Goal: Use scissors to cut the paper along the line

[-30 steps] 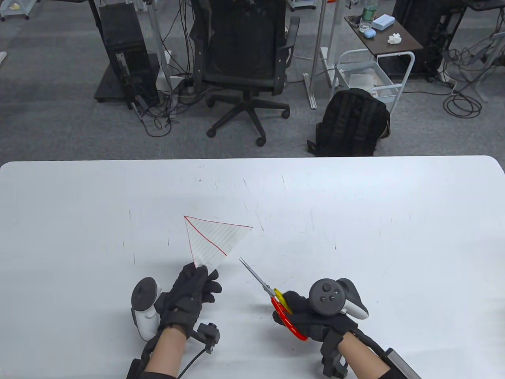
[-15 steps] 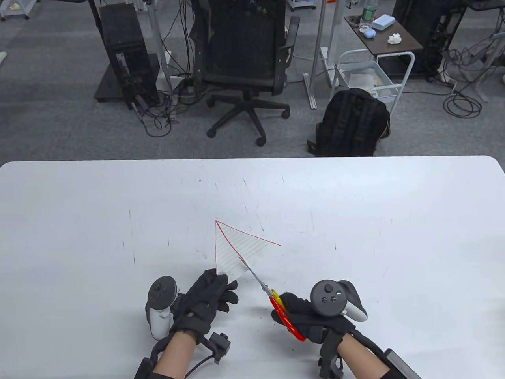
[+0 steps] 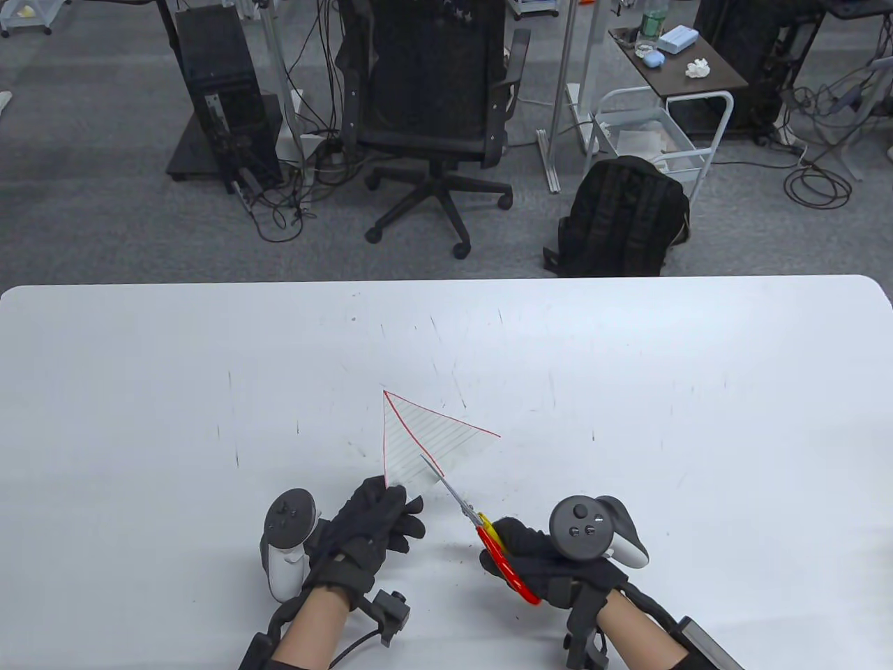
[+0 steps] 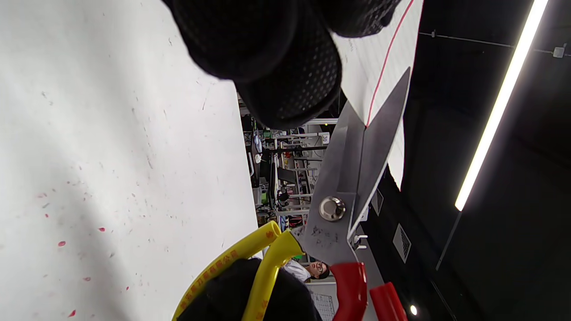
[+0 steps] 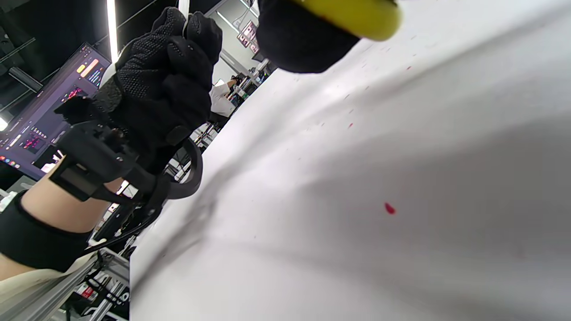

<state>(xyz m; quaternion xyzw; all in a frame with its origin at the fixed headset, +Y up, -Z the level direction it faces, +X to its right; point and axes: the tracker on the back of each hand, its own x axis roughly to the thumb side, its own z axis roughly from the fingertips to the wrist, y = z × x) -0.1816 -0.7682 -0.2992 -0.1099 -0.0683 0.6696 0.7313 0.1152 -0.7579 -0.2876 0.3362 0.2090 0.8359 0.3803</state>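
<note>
A triangular piece of lined paper (image 3: pixel 432 440) with red lines is held above the table. My left hand (image 3: pixel 377 520) pinches its near corner. My right hand (image 3: pixel 551 555) grips the red and yellow scissors (image 3: pixel 488 534) by their handles. The blades point up-left and are slightly apart, with the paper's near edge between them at the end of a red line (image 4: pixel 384 67). In the left wrist view the scissors (image 4: pixel 352 178) bite the paper (image 4: pixel 374 58) right at the line. The right wrist view shows my left hand (image 5: pixel 174 76) holding the paper edge.
The white table (image 3: pixel 698 391) carries small scuff marks and red specks near my hands. Beyond its far edge stand an office chair (image 3: pixel 432 105), a black backpack (image 3: pixel 621 216) and a computer tower (image 3: pixel 223 98).
My left hand moved the paper to the right, onto the scissor blades. In the last half second the blades have gone slightly further into the paper's near edge.
</note>
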